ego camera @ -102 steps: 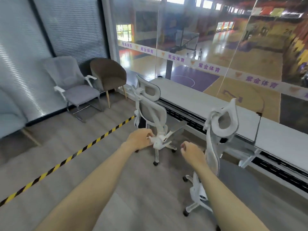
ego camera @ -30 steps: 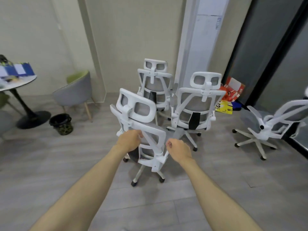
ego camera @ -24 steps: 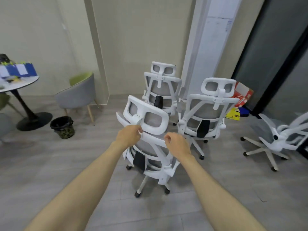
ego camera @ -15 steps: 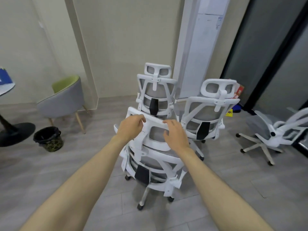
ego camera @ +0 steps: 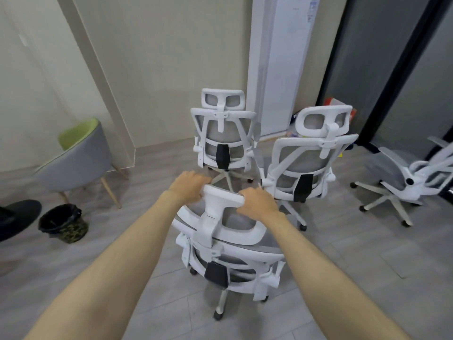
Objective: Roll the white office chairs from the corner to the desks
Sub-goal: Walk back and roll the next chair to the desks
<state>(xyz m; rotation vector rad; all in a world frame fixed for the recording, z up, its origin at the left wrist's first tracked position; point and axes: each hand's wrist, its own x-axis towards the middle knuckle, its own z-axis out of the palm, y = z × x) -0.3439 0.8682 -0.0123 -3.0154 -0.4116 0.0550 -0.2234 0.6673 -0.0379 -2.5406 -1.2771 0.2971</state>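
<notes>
Both hands, left (ego camera: pixel 190 186) and right (ego camera: pixel 257 202), clamp nearest chair's headrest (ego camera: pixel 221 196). Beyond the grip, two chairs (ego camera: pixel 224 136) wait in corner; most rolling apparently remains.

A single wide-angle camera is sitting on the person's head, facing forward and tilting down. It is looking along both bare forearms, which are reaching in from the bottom edge to the left hand (ego camera: pixel 188 187) and right hand (ego camera: pixel 258 204) at mid-frame. The nearest white plastic office chair with a grey mesh back (ego camera: pixel 235 244) is standing close below the lens, showing from above and behind. Farther off, the grey plank floor (ego camera: pixel 355 278) is running to the beige wall (ego camera: pixel 171 57).
</notes>
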